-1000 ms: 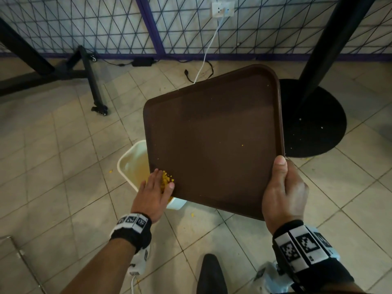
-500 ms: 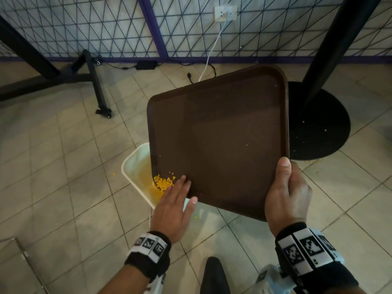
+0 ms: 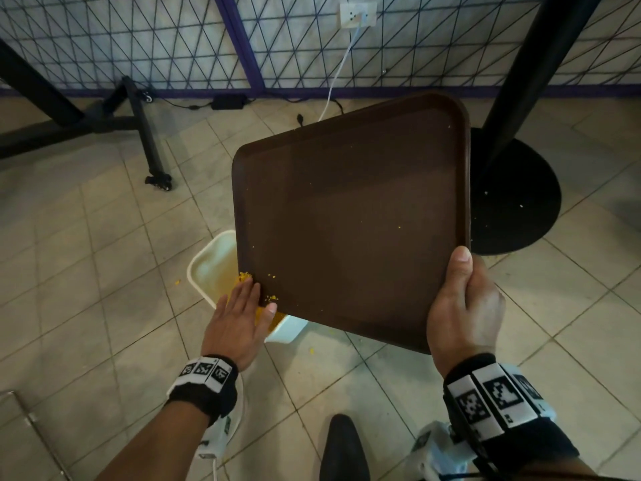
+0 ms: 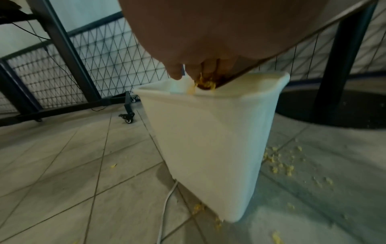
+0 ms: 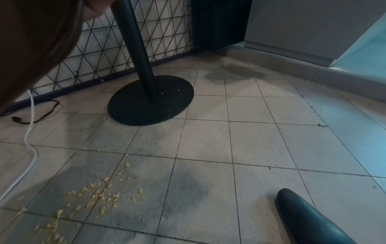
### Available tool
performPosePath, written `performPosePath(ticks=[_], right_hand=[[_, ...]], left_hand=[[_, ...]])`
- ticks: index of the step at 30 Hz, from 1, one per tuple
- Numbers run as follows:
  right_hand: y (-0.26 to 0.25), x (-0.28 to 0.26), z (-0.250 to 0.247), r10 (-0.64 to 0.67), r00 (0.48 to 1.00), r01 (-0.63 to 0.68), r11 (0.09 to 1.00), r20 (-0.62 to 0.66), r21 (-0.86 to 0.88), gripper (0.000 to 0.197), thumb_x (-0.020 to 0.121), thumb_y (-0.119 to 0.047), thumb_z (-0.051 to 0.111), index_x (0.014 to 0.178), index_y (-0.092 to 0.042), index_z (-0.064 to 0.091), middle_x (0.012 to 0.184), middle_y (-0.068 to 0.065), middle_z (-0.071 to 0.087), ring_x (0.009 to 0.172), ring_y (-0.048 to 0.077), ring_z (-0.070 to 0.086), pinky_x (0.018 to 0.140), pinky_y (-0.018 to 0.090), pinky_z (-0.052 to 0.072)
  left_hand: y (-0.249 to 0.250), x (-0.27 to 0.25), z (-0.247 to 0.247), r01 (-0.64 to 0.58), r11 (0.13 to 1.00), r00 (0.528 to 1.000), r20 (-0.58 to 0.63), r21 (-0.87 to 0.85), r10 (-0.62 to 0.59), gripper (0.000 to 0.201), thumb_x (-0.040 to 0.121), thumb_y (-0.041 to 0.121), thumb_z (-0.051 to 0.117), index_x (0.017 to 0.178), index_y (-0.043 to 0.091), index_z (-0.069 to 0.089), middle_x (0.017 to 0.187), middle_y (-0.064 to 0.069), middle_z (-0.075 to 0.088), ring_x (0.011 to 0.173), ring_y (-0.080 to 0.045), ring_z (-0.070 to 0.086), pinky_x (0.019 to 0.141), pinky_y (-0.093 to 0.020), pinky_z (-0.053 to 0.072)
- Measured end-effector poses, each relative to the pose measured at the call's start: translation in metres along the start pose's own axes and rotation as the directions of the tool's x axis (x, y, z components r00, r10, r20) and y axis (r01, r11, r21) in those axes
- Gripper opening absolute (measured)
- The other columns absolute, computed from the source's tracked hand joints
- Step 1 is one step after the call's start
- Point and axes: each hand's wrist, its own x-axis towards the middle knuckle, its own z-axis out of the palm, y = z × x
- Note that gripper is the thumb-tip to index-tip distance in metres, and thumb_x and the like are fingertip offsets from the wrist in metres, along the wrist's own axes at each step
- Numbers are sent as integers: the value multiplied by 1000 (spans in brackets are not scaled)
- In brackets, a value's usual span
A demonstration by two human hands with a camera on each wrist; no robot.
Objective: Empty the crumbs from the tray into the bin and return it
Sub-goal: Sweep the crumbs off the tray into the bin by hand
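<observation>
Head view: left hand [image 3: 239, 321] flat with fingers straight on tilted brown tray [image 3: 350, 216]; right hand [image 3: 463, 307] grips its near edge.
Yellow crumbs [image 3: 245, 276] at the tray's low corner, over the white bin [image 4: 211, 142]; more crumbs on the tiled floor [image 5: 208, 148].

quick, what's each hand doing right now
Left hand: open, straight fingers sweeping yellow crumbs off the tray into the white bin.
Right hand: gripping the tray's near corner.
</observation>
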Motion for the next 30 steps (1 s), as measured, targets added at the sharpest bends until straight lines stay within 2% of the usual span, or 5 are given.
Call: performPosePath(ticks=[5,12,20,25,30], right_hand=[[-1,-3,0,-25,1000,25,1000,13,0,43,104,-36,28,85,-11,56,63,-1,53,57,17,52,54,36,45],[-3,-4,2,8,999,-8,1000,34,4,40,103,-38,27,90,-16,57,68,-5,56,62,11,55,59,36,50],[1,-6,2,-39,999,40,998,16,-45,41,103,-39,27,92,-15,58,68,-5,56,61,15,56,59,43,52],[1,-9,6,-41,999,41,999,14,-24,40,103,-39,27,91,-15,57,67,-2,57,60,17,56,57,43,52],[-1,-7,6,-8,1000,8,1000,26,8,40,104,-36,28,90,-13,58,67,-5,56,61,10,53,58,35,47]], left_hand=[[10,23,-29,23,991,982,-183,-132,-47,67,101,55,12,157,19,17,165,-2,12,151,-19,13,122,-41,11],[9,35,-13,50,992,998,-36,-114,-54,64,103,47,12,158,15,3,166,-5,5,152,-19,8,123,-39,9],[15,-24,11,7,975,1000,9,-223,-5,66,100,53,9,150,21,37,154,-2,42,137,-19,40,112,-41,36],[33,-29,-3,2,955,988,-149,-295,-49,67,98,55,11,157,24,20,163,7,16,149,-11,16,120,-37,20],[48,-36,12,-31,970,996,-93,-239,9,71,96,61,2,157,26,10,164,10,3,149,-6,6,121,-29,4]])
